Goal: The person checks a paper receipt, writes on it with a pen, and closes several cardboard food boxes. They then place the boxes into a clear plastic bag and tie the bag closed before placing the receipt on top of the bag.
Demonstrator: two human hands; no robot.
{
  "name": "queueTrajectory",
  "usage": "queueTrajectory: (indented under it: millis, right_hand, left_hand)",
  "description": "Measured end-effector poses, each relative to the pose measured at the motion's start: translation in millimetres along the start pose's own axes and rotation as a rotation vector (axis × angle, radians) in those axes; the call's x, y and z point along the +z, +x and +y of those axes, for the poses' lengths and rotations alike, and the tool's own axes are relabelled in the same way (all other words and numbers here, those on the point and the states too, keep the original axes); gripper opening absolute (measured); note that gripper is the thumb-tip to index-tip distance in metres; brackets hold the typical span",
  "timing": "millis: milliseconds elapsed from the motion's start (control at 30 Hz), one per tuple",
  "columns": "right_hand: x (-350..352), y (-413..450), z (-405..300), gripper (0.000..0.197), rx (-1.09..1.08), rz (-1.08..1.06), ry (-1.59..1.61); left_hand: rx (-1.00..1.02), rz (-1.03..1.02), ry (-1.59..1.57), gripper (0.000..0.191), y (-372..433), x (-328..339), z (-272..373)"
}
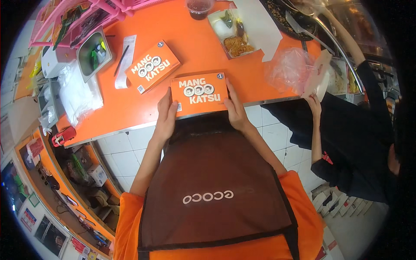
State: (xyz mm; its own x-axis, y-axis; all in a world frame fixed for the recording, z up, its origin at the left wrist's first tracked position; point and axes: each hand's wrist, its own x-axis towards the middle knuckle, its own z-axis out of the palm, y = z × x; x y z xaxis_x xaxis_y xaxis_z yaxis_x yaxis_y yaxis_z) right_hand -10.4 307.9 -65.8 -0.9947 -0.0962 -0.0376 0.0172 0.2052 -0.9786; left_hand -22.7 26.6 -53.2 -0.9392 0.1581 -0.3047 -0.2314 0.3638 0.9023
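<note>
A closed orange cardboard food box (200, 94) with printed writing lies at the near edge of the orange table. My left hand (167, 113) grips its left side and my right hand (236, 109) its right side, thumbs at the near corners. Just beyond it to the left is a second closed orange box (152, 66), lying at an angle. Farther back, an open food box (224, 53) holds white rice, breaded fried pieces (237, 47) and some greens. A lidded plastic cup of dark sauce (199, 8) stands beside that box.
On the left are a paper receipt (126, 61) with a black pen (121, 60), a steel container (85, 70), plastic bags (78, 91), a red stapler-like object (64, 136) and pink baskets (39, 32). At right, a co-worker in black holds a box (320, 78) beside a clear bag (286, 68) and reaches toward a pan (282, 19).
</note>
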Motion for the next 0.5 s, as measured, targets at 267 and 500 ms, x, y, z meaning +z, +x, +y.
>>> queueTrajectory:
  millis: [267,500]
  right_hand:
    - [-19.7,9.4,25.3,0.063,-0.338,-0.105,-0.719]
    - [-38.9,21.6,13.3,0.084,-0.201,-0.205,-0.365]
  left_hand:
    - [0.483,0.138,0.530,0.062,17.6,4.7,-37.0]
    - [0.645,-0.158,0.726,0.073,30.0,-14.4,5.7]
